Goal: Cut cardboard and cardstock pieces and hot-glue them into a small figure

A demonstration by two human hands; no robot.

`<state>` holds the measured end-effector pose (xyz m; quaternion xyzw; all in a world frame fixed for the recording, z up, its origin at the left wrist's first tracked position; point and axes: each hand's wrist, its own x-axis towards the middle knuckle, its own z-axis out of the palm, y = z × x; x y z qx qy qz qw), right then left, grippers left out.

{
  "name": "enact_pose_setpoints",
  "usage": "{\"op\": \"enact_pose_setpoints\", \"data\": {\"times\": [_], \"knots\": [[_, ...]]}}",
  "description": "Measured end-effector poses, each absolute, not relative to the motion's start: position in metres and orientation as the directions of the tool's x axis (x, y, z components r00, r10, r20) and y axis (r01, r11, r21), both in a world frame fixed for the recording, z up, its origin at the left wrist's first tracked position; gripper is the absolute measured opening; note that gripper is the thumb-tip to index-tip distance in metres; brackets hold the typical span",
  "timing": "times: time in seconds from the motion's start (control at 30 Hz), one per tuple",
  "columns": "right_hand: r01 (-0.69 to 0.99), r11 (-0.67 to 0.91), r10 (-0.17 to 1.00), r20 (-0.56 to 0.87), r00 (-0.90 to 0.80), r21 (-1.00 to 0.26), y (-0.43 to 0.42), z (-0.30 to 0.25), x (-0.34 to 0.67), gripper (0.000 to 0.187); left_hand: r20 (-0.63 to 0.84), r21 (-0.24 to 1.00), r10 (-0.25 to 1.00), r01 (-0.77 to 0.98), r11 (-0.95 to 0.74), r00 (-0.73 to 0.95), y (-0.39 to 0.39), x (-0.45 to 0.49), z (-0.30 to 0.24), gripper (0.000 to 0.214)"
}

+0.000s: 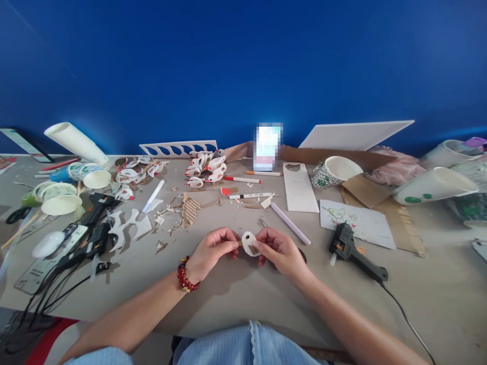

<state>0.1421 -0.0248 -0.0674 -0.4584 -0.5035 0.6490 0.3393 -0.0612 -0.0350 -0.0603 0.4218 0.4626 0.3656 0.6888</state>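
Note:
Near the front middle of the table, my right hand [277,248] pinches a small rounded white cut-out piece [249,244] with a black spot near its top. My left hand [218,246] is closed, thumb against fingers, on a thin brownish strip [240,244] that reaches the white piece's left edge. Whether the strip is joined to it I cannot tell. Beyond my hands lie a black-and-white marker [250,195], a red-and-white marker [243,179] and a lilac stick-like tool [291,224]. Small white bird figures [205,167] with red tips are grouped farther back.
A black glue gun [348,243] rests at right by a drawing sheet [359,223]; its cord runs forward. Paper cups [337,172] stand behind. On the left are more glue guns [97,228], a power strip [49,263] and cables. Cardboard scraps [190,209] litter the middle.

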Motion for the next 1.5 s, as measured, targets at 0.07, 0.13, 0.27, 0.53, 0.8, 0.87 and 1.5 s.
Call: {"op": "enact_pose_setpoints", "data": {"times": [0.07, 0.13, 0.27, 0.53, 0.8, 0.87, 1.5], "knots": [[0.020, -0.252, 0.906, -0.243, -0.345, -0.968, -0.0251, -0.0684, 0.1421, 0.025, -0.334, 0.919, 0.892, -0.106, 0.380, 0.303, -0.0352, -0.0609, -0.0604, 0.014], [0.021, -0.243, 0.910, -0.235, -0.342, -0.970, -0.0252, -0.0687, 0.1419, 0.024, -0.338, 0.918, 0.891, -0.102, 0.383, 0.302, -0.0354, -0.0605, -0.0604, 0.014], [0.021, -0.240, 0.912, -0.233, -0.338, -0.971, -0.0250, -0.0676, 0.1414, 0.024, -0.337, 0.920, 0.894, -0.099, 0.379, 0.296, -0.0353, -0.0595, -0.0605, 0.015], [0.050, -0.212, 0.915, -0.216, -0.340, -0.976, -0.0247, -0.0704, 0.1416, 0.022, -0.340, 0.922, 0.895, -0.086, 0.378, 0.289, -0.0358, -0.0594, -0.0602, 0.015], [0.060, -0.206, 0.920, -0.214, -0.330, -0.977, -0.0259, -0.0704, 0.1415, 0.021, -0.343, 0.922, 0.894, -0.082, 0.379, 0.288, -0.0356, -0.0587, -0.0595, 0.016], [0.064, -0.202, 0.922, -0.212, -0.325, -0.977, -0.0260, -0.0698, 0.1412, 0.020, -0.342, 0.921, 0.895, -0.086, 0.380, 0.288, -0.0355, -0.0586, -0.0598, 0.016], [0.053, -0.219, 0.922, -0.224, -0.316, -0.974, -0.0256, -0.0674, 0.1409, 0.023, -0.345, 0.914, 0.889, -0.108, 0.391, 0.300, -0.0371, -0.0600, -0.0617, 0.016]]}}
